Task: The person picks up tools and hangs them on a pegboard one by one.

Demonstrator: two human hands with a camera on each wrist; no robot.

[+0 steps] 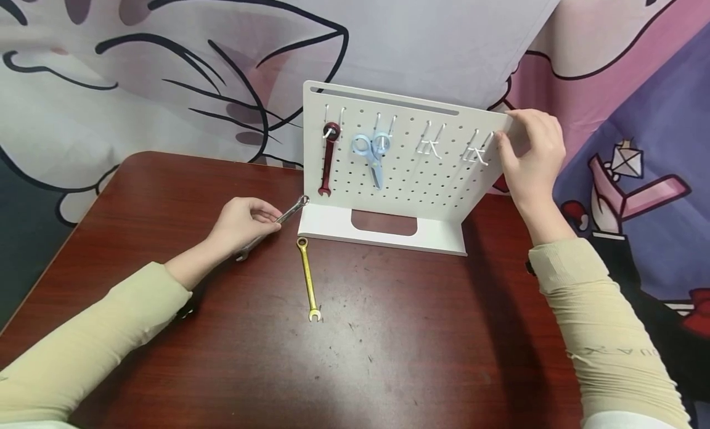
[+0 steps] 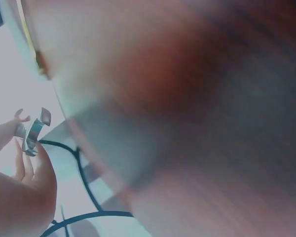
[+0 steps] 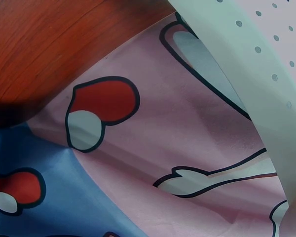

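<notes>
My left hand (image 1: 244,222) pinches a silver wrench (image 1: 291,210) between thumb and fingers, its ring end close to the pegboard's lower left corner. In the left wrist view the open end of the silver wrench (image 2: 34,131) points toward the camera. With my right hand (image 1: 535,151) I grip the upper right edge of a white pegboard (image 1: 399,201) that stands upright on its base. A dark red wrench (image 1: 328,161) and light blue scissors (image 1: 376,161) hang from its left hooks. A yellow wrench (image 1: 308,278) lies on the table in front.
Two more pairs of white hooks, a middle pair (image 1: 429,142) and a right pair (image 1: 475,151), hold nothing. The brown table (image 1: 388,355) meets a cartoon-printed curtain (image 1: 222,65) behind the board.
</notes>
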